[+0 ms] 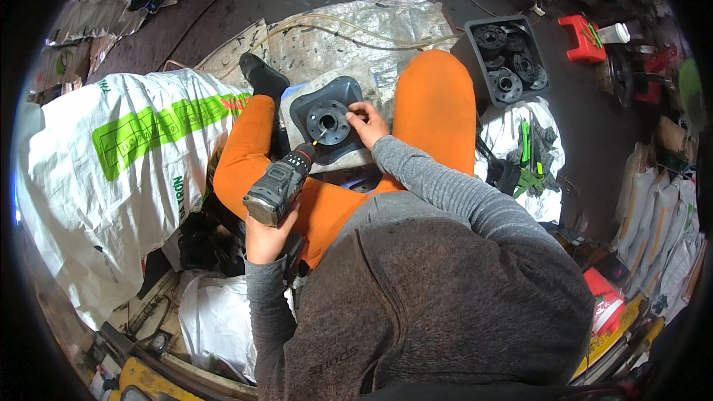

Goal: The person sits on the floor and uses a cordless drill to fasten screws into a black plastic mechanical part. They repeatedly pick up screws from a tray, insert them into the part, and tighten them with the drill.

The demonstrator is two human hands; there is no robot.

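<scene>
My left hand [267,242] is wrapped around the handle of a grey and black cordless drill [276,186]. Its red-ringed chuck carries a thin bit that reaches the face of a round black flange [340,134]; whether the tip sits in a hole is too small to tell. The flange has a wide centre opening and smaller holes around it. It rests in a dark, square tray-like holder [345,89] with rounded corners, between my legs. The fingers of my right hand [366,123] are closed on the flange's right rim.
A grey crate [479,70] holding several black round parts stands beyond my right knee. Gloves and a green-handled tool [526,142] lie on white sacking beside it. A red container [581,38] stands far right. A large white sack [63,171] fills the left; hoses [356,38] cross the floor sheet.
</scene>
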